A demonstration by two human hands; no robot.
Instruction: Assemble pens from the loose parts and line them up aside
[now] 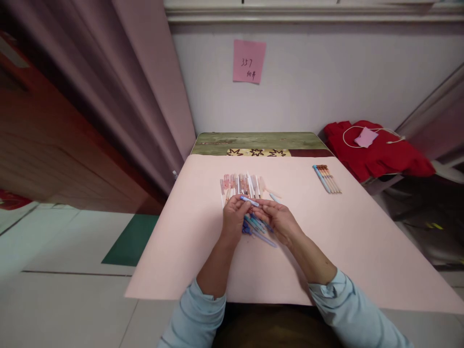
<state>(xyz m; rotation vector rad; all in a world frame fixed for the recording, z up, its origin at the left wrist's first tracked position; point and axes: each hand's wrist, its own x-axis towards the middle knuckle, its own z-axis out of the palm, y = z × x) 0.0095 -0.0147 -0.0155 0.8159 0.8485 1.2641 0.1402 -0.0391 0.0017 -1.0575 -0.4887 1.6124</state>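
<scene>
Left hand (pixel 234 216) and right hand (pixel 283 220) fingertips pinching opposite ends of slim pale-blue plastic pen (pixel 250 201), just over loose blue plastic pens (pixel 258 224) on pale-pink table cover (pixel 181 241).

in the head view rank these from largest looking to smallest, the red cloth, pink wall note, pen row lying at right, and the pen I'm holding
1. Red cloth
2. Pink wall note
3. Pen row
4. Held pen, clearly smallest

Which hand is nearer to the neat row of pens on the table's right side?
Right. The right hand is left of the row of pens and closer to the camera; the left hand is farther left.
</scene>
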